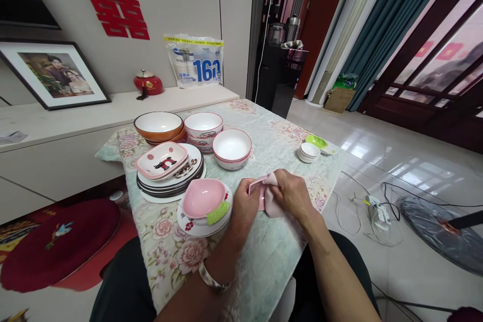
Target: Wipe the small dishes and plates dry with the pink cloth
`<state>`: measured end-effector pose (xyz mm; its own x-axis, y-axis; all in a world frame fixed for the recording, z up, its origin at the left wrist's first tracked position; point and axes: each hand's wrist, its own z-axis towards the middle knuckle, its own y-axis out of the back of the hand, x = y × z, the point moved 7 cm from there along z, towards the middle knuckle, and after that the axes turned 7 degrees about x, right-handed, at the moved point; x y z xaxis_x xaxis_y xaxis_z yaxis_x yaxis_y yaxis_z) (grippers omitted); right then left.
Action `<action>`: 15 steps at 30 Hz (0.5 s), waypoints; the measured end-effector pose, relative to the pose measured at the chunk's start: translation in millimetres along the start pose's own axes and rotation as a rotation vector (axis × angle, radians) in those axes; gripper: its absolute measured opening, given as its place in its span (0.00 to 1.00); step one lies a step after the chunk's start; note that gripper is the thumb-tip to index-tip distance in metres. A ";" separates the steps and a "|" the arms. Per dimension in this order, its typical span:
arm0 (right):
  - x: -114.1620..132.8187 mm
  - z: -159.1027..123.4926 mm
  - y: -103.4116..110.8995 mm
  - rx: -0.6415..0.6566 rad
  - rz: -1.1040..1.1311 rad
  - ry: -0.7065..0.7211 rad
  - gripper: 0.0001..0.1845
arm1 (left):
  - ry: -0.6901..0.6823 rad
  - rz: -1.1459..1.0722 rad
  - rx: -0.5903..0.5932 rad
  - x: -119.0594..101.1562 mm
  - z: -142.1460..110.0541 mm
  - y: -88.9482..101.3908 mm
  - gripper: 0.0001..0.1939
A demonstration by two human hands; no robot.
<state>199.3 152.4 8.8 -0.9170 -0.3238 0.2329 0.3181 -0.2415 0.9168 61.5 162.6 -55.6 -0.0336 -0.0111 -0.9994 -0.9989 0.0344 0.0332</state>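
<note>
My left hand (244, 206) grips a small pink dish (261, 198) by its left side, above the table near its front edge. My right hand (292, 191) is closed on a pale pink cloth (274, 207), pressed against the dish's right rim. Fingers and cloth hide much of the dish. Just left of my left hand, a pink strawberry-shaped bowl (204, 197) with a green leaf rests on white flowered plates (194, 226). Behind it a pink-rimmed square dish (161, 160) tops a stack of dark-rimmed plates (169, 191).
White bowls with red rims (232, 146) and brown bowls (158, 125) stand at the back left of the flowered tablecloth (260, 136). Small white dishes (309, 151) and a green leaf-shaped dish (316, 142) sit at the right edge. A cabinet (124, 105) adjoins behind.
</note>
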 end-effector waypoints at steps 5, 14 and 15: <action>4.3 -0.1 -2.9 0.029 -0.015 0.050 0.07 | -0.058 -0.098 -0.003 -1.1 -0.6 -0.8 0.08; -4.4 6.6 -17.3 0.225 0.192 -0.296 0.12 | -0.012 -0.412 -0.200 23.5 1.2 1.6 0.09; -3.8 6.4 -16.3 0.245 0.183 -0.302 0.11 | -0.010 -0.428 -0.207 24.6 1.3 1.1 0.09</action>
<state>196.1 163.4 -5.0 -0.8917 -0.0495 0.4498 0.4488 0.0315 0.8931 59.6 163.7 -80.2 0.3818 0.0284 -0.9238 -0.9087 -0.1712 -0.3808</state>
